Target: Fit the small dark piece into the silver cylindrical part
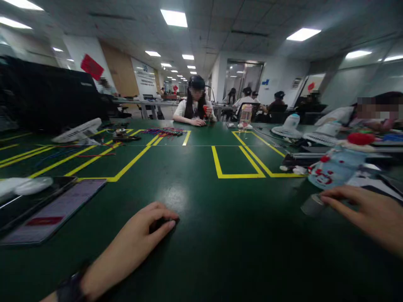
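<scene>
My left hand (149, 228) rests on the green tabletop (201, 251), its fingers curled in and the thumb tip close to the index fingertip. No object shows in it. At the right, my right hand (362, 209) pinches the edge of a small grey cylinder (312, 205) between thumb and fingers. The cylinder is blurred and lies tilted at the table surface; its exact kind cannot be made out. Just behind it stands a light blue snowman-patterned container (336, 167) with a red top. A dark band circles my left wrist.
A phone (56, 214) lies at the left, near a white rounded object (28, 186). Yellow tape lines (241, 176) mark the table. Farther back are colourful wires (166, 132), white fans (286, 130) and a clear bottle (245, 115). A person (195, 105) sits opposite.
</scene>
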Demonstrator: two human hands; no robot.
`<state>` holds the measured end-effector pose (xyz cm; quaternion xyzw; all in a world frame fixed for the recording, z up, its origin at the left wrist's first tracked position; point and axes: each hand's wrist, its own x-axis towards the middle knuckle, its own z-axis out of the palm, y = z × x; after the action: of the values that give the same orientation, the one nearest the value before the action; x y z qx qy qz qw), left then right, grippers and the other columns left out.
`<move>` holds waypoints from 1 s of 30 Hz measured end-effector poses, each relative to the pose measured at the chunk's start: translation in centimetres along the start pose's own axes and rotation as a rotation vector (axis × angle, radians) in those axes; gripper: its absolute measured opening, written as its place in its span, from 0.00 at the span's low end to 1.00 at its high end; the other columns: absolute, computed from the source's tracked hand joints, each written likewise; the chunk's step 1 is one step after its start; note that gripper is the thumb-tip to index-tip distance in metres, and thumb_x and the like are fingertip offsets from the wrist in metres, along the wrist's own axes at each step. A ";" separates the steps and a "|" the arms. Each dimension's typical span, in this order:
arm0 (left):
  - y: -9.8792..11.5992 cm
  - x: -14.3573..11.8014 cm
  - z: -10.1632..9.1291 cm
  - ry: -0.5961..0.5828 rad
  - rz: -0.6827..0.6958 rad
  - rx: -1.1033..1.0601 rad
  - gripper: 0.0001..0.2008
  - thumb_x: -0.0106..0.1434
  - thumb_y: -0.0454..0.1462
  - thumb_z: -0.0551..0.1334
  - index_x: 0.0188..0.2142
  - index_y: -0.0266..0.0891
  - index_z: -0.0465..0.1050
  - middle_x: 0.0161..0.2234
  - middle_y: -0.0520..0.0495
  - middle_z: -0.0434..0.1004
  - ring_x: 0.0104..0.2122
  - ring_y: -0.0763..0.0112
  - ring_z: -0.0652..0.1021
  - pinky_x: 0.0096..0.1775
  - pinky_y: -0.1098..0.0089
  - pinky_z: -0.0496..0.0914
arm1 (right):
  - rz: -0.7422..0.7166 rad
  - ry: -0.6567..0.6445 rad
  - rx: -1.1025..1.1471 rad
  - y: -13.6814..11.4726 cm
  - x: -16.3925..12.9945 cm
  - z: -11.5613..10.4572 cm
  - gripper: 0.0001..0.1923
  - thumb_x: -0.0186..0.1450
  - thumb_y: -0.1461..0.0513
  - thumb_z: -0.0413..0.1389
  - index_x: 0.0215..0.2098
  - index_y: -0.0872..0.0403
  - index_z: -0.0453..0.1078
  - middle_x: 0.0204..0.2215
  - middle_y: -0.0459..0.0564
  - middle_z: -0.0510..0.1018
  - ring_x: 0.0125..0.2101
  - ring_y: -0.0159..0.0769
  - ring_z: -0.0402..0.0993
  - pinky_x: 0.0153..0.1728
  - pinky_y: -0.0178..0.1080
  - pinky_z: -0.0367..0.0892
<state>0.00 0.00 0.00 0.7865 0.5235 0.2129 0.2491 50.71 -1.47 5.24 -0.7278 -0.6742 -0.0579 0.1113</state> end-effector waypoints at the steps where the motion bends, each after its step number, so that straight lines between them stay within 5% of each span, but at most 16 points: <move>1: 0.0 -0.1 0.0 0.003 0.000 -0.002 0.12 0.66 0.44 0.55 0.45 0.49 0.74 0.43 0.50 0.72 0.42 0.66 0.74 0.46 0.66 0.69 | 0.000 0.000 -0.004 -0.1 0.0 0.0 0.23 0.61 0.44 0.46 0.40 0.47 0.73 0.39 0.46 0.78 0.38 0.40 0.74 0.42 0.42 0.65; 18: 0.1 -0.1 -0.3 -0.015 -0.003 -0.031 0.11 0.67 0.45 0.56 0.44 0.48 0.74 0.43 0.50 0.72 0.43 0.65 0.74 0.46 0.63 0.69 | 0.104 -0.007 -0.011 -1.6 -0.5 -0.9 0.18 0.65 0.49 0.47 0.42 0.49 0.74 0.38 0.52 0.78 0.34 0.37 0.75 0.37 0.41 0.65; 24: -0.1 -0.2 -0.2 -0.014 -0.001 -0.026 0.11 0.66 0.44 0.56 0.45 0.49 0.73 0.44 0.51 0.72 0.43 0.66 0.74 0.47 0.65 0.68 | -0.024 -0.010 0.104 -1.2 -0.2 -0.7 0.14 0.64 0.55 0.51 0.40 0.49 0.77 0.42 0.52 0.78 0.41 0.39 0.75 0.44 0.42 0.66; 27: -0.2 -0.2 -0.2 -0.016 -0.003 -0.032 0.11 0.66 0.44 0.56 0.44 0.50 0.74 0.44 0.51 0.72 0.43 0.66 0.75 0.46 0.65 0.69 | -0.030 -0.044 0.228 -0.4 -0.5 0.1 0.18 0.63 0.56 0.53 0.50 0.47 0.73 0.50 0.52 0.75 0.47 0.40 0.73 0.46 0.41 0.68; 30: -0.1 -0.1 -0.2 -0.005 0.001 -0.039 0.11 0.66 0.44 0.57 0.44 0.50 0.75 0.43 0.51 0.73 0.42 0.66 0.75 0.45 0.67 0.70 | 0.035 -0.089 0.251 -1.2 -1.0 1.0 0.26 0.62 0.52 0.55 0.57 0.51 0.67 0.49 0.58 0.75 0.42 0.43 0.76 0.39 0.41 0.72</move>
<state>-0.23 -0.08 0.06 0.7823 0.5180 0.2213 0.2659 49.34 -2.14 4.18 -0.7217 -0.6676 0.0612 0.1726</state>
